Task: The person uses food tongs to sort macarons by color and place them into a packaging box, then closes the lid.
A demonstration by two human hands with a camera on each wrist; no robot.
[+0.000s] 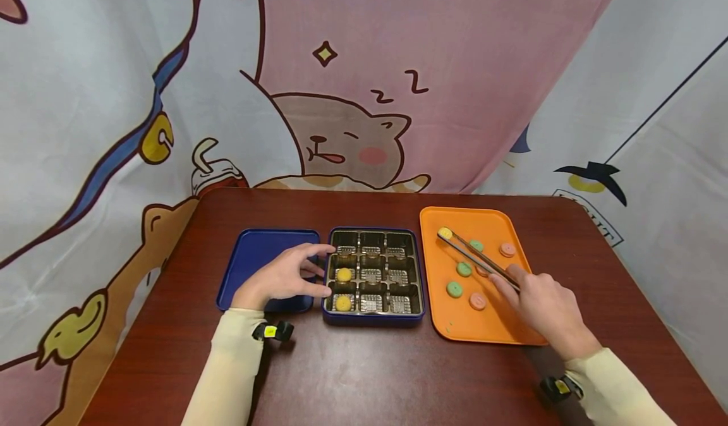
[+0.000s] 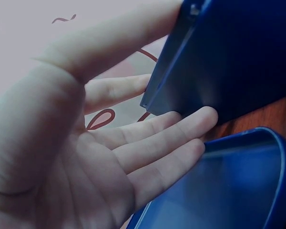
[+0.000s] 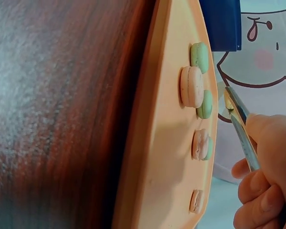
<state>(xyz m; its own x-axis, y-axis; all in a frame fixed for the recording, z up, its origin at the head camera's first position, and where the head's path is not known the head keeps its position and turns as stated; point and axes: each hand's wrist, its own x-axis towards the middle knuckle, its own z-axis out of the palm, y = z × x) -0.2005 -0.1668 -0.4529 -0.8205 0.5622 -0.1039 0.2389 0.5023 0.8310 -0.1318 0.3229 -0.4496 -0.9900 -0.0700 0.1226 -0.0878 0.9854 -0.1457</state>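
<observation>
My left hand (image 1: pixel 287 274) rests thumb and fingertips against the left side of a dark blue box (image 1: pixel 373 319), its fingers mostly straight. The box has a black insert with several compartments. Two yellow macarons (image 1: pixel 343 303) lie in its left column, in the middle and near compartments. With my right hand (image 1: pixel 548 306) I grip metal tweezers (image 1: pixel 476 260) over an orange tray (image 1: pixel 495 330). A yellow macaron (image 1: pixel 445 232) is pinched between their tips, near the tray's far left corner. The right wrist view shows this macaron (image 3: pixel 228 100) above the tray surface.
Several green macarons (image 1: pixel 454 289) and pink macarons (image 1: pixel 478 301) lie on the orange tray. A shallow blue tray or lid (image 1: pixel 267 249) sits left of the box, partly behind my left hand. The brown table (image 1: pixel 352 369) ends at a patterned cloth backdrop (image 1: pixel 483 66).
</observation>
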